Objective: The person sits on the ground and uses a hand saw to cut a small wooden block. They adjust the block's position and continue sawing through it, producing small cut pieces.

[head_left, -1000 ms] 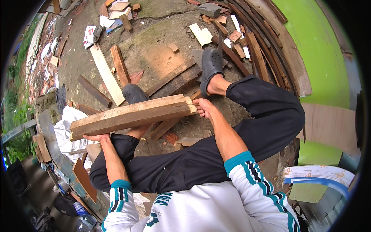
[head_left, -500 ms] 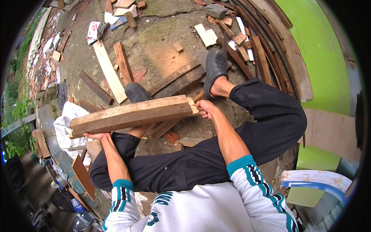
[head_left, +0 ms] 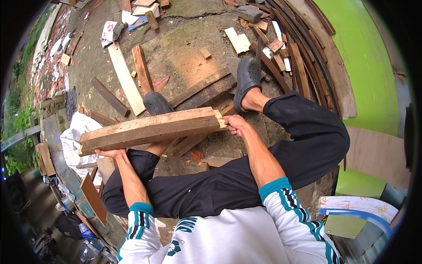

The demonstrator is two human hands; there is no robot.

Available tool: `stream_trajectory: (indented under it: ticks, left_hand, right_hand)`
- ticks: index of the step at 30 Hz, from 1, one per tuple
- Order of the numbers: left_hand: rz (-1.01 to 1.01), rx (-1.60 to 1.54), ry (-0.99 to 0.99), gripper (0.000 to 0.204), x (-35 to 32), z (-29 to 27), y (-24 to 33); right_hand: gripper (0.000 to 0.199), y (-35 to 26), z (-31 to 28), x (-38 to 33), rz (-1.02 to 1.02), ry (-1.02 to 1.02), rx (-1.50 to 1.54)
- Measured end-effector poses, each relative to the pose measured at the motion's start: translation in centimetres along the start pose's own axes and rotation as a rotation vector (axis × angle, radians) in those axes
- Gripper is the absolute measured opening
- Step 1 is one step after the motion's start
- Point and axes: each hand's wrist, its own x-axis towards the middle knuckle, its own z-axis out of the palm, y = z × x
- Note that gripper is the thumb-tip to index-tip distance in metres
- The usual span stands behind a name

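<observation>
A thick wooden beam [head_left: 149, 134] lies crosswise in front of me, above my shins, with a pale upper face and a dark brown side. My right hand [head_left: 236, 124] is closed around the narrow, cut-down tip at its right end. Near the left end, my left hand [head_left: 112, 153] supports the beam from below at its near edge. The thumb side of that hand shows, while the other fingers are partly hidden under the wood. My dark clogs, left [head_left: 157, 104] and right [head_left: 248, 79], rest on the ground beyond the beam.
Planks, such as a pale board [head_left: 125, 79] and a brown block [head_left: 141, 68], lie on the concrete ahead. Long dark strips [head_left: 303, 48] curve along the right beside a green panel [head_left: 365, 66]. A white sack [head_left: 77, 138] sits at the left, and a grey stone [head_left: 249, 14] far right.
The view has shifted very slightly. Both hands keep their places on the beam, which stays almost still.
</observation>
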Motion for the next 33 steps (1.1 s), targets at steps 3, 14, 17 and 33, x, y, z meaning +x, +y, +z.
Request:
stream_trajectory:
  ticks: [3, 14, 17, 33]
  left_hand:
    - [-0.009, -0.003, -0.009, 0.104, -0.1, 0.3, -0.2]
    - [0.008, 0.008, -0.038, 0.110, -0.3, 0.0, 0.3]
    - [0.094, 0.023, 0.047, 0.113, -0.2, -0.3, -0.6]
    - [0.065, -0.028, -0.068, 0.108, 2.0, -3.6, -0.9]
  right_hand:
    - [0.050, 0.4, -0.4, 0.6, -0.007, -0.029, -0.013]
    - [0.046, 1.3, 0.0, 1.3, 0.026, -0.024, 0.015]
    - [0.044, 1.9, -0.1, 1.5, 0.065, -0.014, 0.041]
    - [0.036, 5.9, 0.2, 3.1, 0.138, 0.003, 0.186]
